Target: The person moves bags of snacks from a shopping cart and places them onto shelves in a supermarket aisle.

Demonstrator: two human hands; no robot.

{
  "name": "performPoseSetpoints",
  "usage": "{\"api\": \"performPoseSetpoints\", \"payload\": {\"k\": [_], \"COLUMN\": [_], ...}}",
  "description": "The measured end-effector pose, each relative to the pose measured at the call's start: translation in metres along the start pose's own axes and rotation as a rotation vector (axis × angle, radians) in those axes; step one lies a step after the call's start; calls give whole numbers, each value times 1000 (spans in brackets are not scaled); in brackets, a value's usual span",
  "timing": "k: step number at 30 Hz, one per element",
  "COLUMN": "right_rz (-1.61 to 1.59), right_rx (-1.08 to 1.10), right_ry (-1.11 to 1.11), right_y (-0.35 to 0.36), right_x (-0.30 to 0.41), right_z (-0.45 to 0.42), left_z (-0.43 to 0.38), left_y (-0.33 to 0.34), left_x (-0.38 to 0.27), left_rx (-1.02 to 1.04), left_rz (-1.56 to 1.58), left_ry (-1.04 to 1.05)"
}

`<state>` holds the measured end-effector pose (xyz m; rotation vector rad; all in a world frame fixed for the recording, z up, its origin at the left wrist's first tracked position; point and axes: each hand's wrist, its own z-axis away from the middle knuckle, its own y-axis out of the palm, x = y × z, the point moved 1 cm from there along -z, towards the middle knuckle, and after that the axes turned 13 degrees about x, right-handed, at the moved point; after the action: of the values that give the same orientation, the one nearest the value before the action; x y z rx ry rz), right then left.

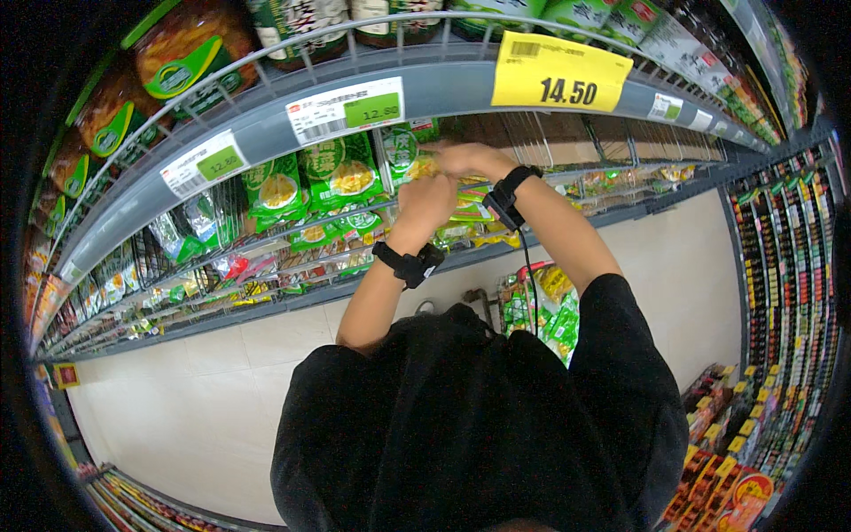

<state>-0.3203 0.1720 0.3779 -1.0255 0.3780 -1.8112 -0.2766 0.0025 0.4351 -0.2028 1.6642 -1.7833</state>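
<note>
Both hands meet at a green food packet [401, 151] with a picture of yellow food, at the wire front of a shelf. My left hand [427, 202] is curled at its lower edge, and my right hand [473, 162] at its right side. Both seem to grip it, though most fingertips are hidden. Just left of it stands a similar green packet [351, 171], and another green packet [274, 189] is farther left. Each wrist wears a black strapped device, the left one [409, 264] and the right one [509, 197]; a cable hangs from the right.
Overhead runs a grey shelf edge [452, 80] with price tags and a wire rail, carrying jars [193, 60]. A shopping cart [525, 271] holding green packets [555, 326] is by my right side. Stocked shelves [784, 266] line the right, beyond the tiled floor [691, 266].
</note>
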Motion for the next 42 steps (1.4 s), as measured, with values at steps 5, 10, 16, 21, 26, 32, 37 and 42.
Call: {"api": "performPoseSetpoints", "payload": {"k": [5, 10, 16, 21, 26, 32, 37, 42], "right_rz": [28, -219, -1000, -1337, -1307, -1462, -1383, -985], "right_rx": [-294, -848, -1173, -1130, -845, -767, -977, -1227], "right_ry": [-82, -414, 129, 660, 1009, 1156, 1338, 1457], "right_y": [0, 44, 235, 435, 572, 652, 655, 655], "right_x": [67, 26, -104, -132, -140, -172, -235, -287], "right_z": [75, 221, 335, 373, 368, 353, 363, 370], "left_z": [13, 7, 5, 15, 8, 11, 16, 2], "left_y": [11, 6, 69, 167, 302, 416, 469, 510], "left_x": [23, -25, -114, -198, -245, -304, -350, -393], "left_rx": [-199, -450, -216, 421, 953, 1237, 1102, 883], "left_rz": [45, 83, 221, 280, -118, -299, -257, -308], "left_ry": [-76, 220, 694, 869, 885, 737, 771, 921]}}
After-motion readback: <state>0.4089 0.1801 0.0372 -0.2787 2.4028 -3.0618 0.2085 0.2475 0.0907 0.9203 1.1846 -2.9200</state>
